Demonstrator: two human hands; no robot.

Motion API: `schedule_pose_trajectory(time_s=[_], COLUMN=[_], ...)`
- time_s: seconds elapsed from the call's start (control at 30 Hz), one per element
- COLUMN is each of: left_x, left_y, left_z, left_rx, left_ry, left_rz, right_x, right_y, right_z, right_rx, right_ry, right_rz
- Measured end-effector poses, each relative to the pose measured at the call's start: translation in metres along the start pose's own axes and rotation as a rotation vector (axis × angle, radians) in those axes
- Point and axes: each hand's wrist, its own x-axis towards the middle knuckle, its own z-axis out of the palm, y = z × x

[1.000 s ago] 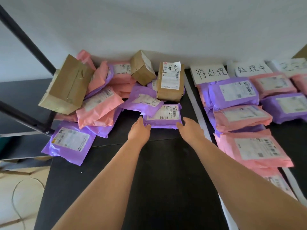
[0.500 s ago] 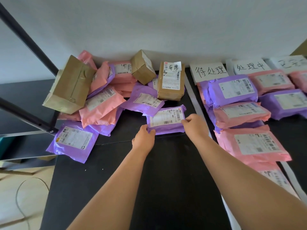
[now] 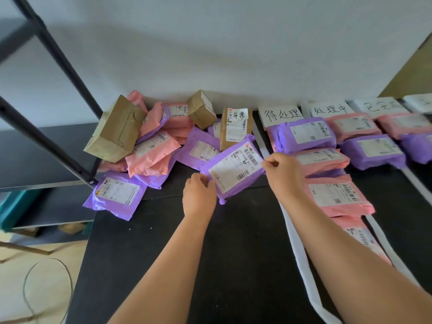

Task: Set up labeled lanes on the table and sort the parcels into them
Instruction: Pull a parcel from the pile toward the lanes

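A purple parcel [image 3: 233, 170] is held tilted, just in front of the labelled box [image 3: 236, 129]. Its edges are pinched by the left grip [image 3: 198, 197] and right grip [image 3: 284, 176].

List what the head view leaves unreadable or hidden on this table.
Head view, held purple plastic mailer parcel: small label print too blurred.
Head view, third white paper lane sign: writing smeared by blur.
Head view, fourth white sign: cut off by right edge.

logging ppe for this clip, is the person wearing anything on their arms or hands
Nothing worn shows: both forearms are bare to the frame edge, no sleeves. The left hand and right hand have no gloves, rings, watch or bands.
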Motion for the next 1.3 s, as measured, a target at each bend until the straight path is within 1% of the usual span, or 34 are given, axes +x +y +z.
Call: schedule_pose_trajectory(time_s=[0.13,0.17,0.23,0.33,0.47,0.57,0.73,0.8,0.83,0.9,1.0,1.07,1.13,1.3], left_x=[-0.015,-0.019,-0.025,-0.038,-0.056,-0.065,-0.076,-0.083,-0.086,-0.092,-0.097,-0.098,-0.100,-0.105], left_y=[0.024,0.031,0.041,0.050,0.058,0.061,0.068,0.071,0.072,0.073,0.075,0.078,0.083,0.088], left_z=[-0.021,-0.026,-0.036,-0.048,-0.065,-0.077,-0.098,-0.106,-0.109,-0.116,-0.127,-0.134,-0.139,-0.147], left_rx=[0.012,0.022,-0.002,-0.110,-0.284,-0.451,-0.626,-0.687,-0.705,-0.752,-0.861,-0.891,-0.901,-0.953], left_ry=[0.158,0.170,0.136,0.063,0.094,0.079,0.017,-0.018,-0.022,-0.019,-0.007,-0.010,-0.015,-0.052], left_rz=[0.247,0.300,0.352,0.347,0.298,0.247,0.216,0.207,0.200,0.186,0.175,0.181,0.188,0.186], right_x=[-0.007,-0.008,-0.011,-0.015,-0.018,-0.022,-0.033,-0.041,-0.046,-0.057,-0.068,-0.074,-0.078,-0.079], right_y=[-0.014,-0.018,-0.030,-0.048,-0.068,-0.083,-0.099,-0.104,-0.106,-0.110,-0.111,-0.113,-0.116,-0.127], right_z=[-0.026,-0.033,-0.046,-0.065,-0.081,-0.092,-0.106,-0.110,-0.112,-0.117,-0.119,-0.118,-0.118,-0.126], right_rx=[-0.044,-0.042,-0.028,0.050,0.093,0.127,0.208,0.250,0.287,0.362,0.487,0.559,0.599,0.588], right_ry=[0.132,0.153,0.189,0.233,0.311,0.318,0.392,0.378,0.353,0.295,0.181,0.104,0.071,0.090], right_rz=[-0.164,-0.193,-0.249,-0.329,-0.394,-0.409,-0.408,-0.359,-0.303,-0.176,-0.048,-0.032,-0.055,-0.090])
